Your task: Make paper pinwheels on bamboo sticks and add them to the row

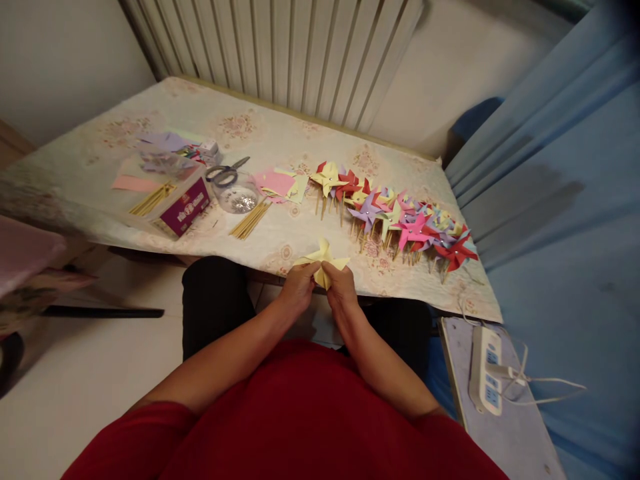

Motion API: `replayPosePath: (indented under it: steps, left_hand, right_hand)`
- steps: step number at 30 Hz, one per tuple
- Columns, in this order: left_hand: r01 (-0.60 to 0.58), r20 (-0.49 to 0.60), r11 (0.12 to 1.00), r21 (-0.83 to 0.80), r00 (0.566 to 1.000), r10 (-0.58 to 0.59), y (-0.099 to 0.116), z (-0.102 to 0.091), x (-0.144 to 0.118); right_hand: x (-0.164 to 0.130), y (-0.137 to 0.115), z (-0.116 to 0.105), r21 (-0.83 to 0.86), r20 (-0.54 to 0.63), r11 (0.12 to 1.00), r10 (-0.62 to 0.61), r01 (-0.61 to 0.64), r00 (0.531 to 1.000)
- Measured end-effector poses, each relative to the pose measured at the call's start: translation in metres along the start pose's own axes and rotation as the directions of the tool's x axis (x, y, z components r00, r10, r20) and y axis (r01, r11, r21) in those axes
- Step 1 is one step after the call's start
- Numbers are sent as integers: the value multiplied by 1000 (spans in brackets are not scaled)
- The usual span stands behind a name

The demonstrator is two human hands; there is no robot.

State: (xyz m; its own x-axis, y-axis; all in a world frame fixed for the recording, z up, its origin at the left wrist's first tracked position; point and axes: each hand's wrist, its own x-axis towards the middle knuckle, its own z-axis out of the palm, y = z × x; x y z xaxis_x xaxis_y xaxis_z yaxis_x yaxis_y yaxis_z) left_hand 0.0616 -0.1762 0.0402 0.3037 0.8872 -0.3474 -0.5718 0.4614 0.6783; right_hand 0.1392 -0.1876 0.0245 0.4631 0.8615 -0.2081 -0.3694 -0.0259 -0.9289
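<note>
Yellow pinwheel: I see the yellow paper pinwheel [323, 259] held just above the near edge of the table [300, 240], roughly at its middle. Its folded points fan out leftward, rightward and away from me; one tip rises toward the far edge. I cannot make out a stick on it, so I read no clear long axis.

Left hand: my left hand [299, 285] pinches the pinwheel's lower left part, fingers curled closed around the paper.

Right hand: my right hand [341, 287] grips the lower right part, thumb and fingers pressed on the yellow paper. The two hands touch each other at the paper.

Finished pinwheels: a row of coloured pinwheels [395, 213] on sticks lies along the table's right half, running from the middle toward the near right corner, heads overlapping, sticks pointing to the near edge.

Loose sticks: a bundle of bamboo sticks [250, 220] lies just left of the hands' line, slanted toward the far right.

Round tub: a clear round container [239, 197] holds small shiny bits; scissors [226, 173] rest at its far rim.

Box: a purple box [186, 208] toward the left edge holds more sticks [153, 199].

Paper: cut paper squares [283, 184], pink and yellowish, lie between the tub and the row.

Off the table: a power strip [486, 368] with a white cable sits on a grey board beside the near right corner; blue cloth [560, 200] hangs at the right edge.

Path: nothing stands between my hands and the row.
</note>
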Motion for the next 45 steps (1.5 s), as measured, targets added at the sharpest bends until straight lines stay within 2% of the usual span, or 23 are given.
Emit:
replayPosePath:
  steps: [6,10,12,14,16,17,20,22,23,25,31,38,45]
  left_hand:
    - [-18,-13,1000,14,1000,18,0,-1,2]
    - [-19,-8,1000,-3,1000,19,7,-2,1]
    - [-19,-4,1000,-10,1000,19,12,-4,1]
    - [-11,-11,1000,-11,1000,10,15,-6,1]
    - [-5,-25,1000,-19,1000,4,18,-8,2]
    - [-7,-30,1000,-26,1000,6,19,-8,2]
    - [-19,-30,999,-42,999,18,21,-9,1]
    - [-22,-14,999,-42,1000,22,22,-9,0]
    - [-21,-6,999,-39,1000,21,22,-9,-1]
    - [-17,8,999,-31,1000,17,21,-10,-2]
    - [-24,28,1000,-9,999,24,21,-14,-2]
    - [-14,54,1000,-4,998,14,19,-14,-3]
    - [-42,32,997,62,999,40,18,-13,-4]
  right_hand:
    - [0,2,-1,72,16,997,24,-25,1000]
    - [1,-1,-9,33,51,999,36,-37,998]
    - [0,-4,-16,-55,34,998,-23,25,999]
    - [-3,-7,-25,-194,-37,973,-135,126,990]
    - [-9,-8,-34,-350,-70,904,-286,245,956]
    - [-13,-8,-38,-430,-41,845,-371,319,928]
    - [-24,-6,-45,-578,199,600,-554,553,808]
    - [-29,-6,-46,-579,364,479,-572,660,735]
    - [-30,-5,-45,-567,418,449,-565,690,711]
    - [-30,-5,-43,-548,462,441,-549,710,697]
    - [-26,-4,-40,-515,416,607,-440,605,796]
    - [-28,-6,-36,-505,391,676,-375,537,840]
    - [-31,-13,-21,-454,251,831,-229,323,941]
